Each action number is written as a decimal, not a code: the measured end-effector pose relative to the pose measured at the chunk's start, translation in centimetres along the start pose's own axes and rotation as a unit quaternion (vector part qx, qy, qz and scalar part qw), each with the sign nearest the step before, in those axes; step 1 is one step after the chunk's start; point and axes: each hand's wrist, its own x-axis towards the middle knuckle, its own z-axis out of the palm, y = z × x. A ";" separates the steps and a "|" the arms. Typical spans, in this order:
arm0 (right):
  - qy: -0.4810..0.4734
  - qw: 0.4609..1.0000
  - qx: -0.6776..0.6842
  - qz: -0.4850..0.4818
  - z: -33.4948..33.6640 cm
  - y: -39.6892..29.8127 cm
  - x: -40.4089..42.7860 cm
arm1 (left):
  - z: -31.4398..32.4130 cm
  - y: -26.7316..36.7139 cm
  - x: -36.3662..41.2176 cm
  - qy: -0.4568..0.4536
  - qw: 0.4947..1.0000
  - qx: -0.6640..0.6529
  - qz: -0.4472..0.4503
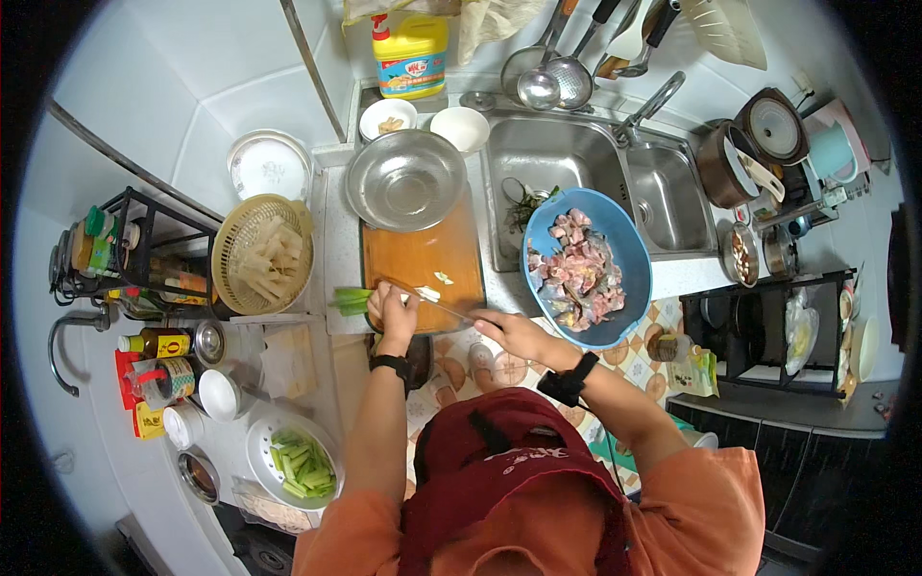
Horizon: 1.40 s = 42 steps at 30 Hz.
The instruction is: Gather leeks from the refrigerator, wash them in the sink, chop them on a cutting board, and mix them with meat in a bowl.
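On a wooden cutting board (pixel 418 255), my left hand (pixel 393 311) grips a bundle of scallion or leek, its green ends (pixel 350 301) sticking out to the left. The white cut end (pixel 428 293) shows on the right of the fingers. My right hand (pixel 517 335) holds a kitchen knife (pixel 452 312) by its handle; the blade reaches left across the stalk, close to my left fingers. Small pale slices (pixel 443 278) lie on the board just beyond the blade. A metal mesh strainer bowl (pixel 405 180) rests over the board's far end.
Right of the board, a blue basin (pixel 634 230) of raw meat pieces overlaps the sink (pixel 555 147) edge. To the left sits a yellow colander (pixel 302 223) of pale strips. Cut green stalks fill a white colander (pixel 259 461). Two white bowls (pixel 461 129) stand behind the strainer.
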 end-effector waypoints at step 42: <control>0.016 0.998 0.056 0.003 0.2 -0.1 -0.2 | -1.6 0.1 0.7 -0.030 0.999 -0.044 0.007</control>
